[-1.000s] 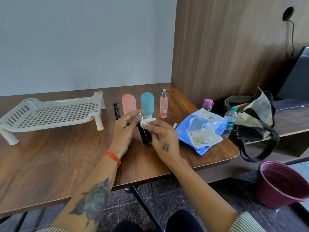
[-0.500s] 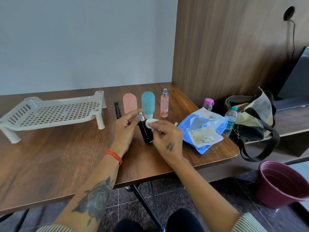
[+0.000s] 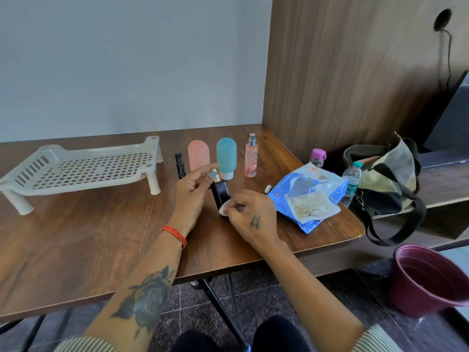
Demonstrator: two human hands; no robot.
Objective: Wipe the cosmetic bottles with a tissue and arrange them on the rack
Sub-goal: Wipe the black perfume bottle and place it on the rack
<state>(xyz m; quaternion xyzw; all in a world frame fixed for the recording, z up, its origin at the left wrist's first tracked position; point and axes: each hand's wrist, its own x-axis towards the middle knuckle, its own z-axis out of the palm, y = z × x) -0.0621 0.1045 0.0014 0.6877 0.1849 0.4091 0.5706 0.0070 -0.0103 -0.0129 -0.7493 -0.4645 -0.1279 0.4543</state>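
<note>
My left hand (image 3: 194, 193) pinches the gold neck of a black bottle (image 3: 221, 193) and steadies it on the wooden table (image 3: 88, 237). My right hand (image 3: 250, 215) pinches a round white cotton pad (image 3: 224, 209) against the lower part of that bottle. Behind them stand a pink tube (image 3: 198, 154), a teal tube (image 3: 226, 157) and a pink spray bottle (image 3: 251, 157). A slim black tube (image 3: 180, 165) stands left of the pink one. The white slotted rack (image 3: 83, 168) sits at the table's left, with nothing on it.
An open blue pack of pads (image 3: 307, 196) lies at the table's right corner, with a small white cap (image 3: 267, 188) beside it. Beyond the edge are a purple-capped bottle (image 3: 317, 158), a water bottle (image 3: 351, 181), a bag (image 3: 385, 184) and a maroon bucket (image 3: 429, 278).
My right hand has slid the cotton pad down from the bottle's top to its lower body. My left hand has kept its hold on the neck.
</note>
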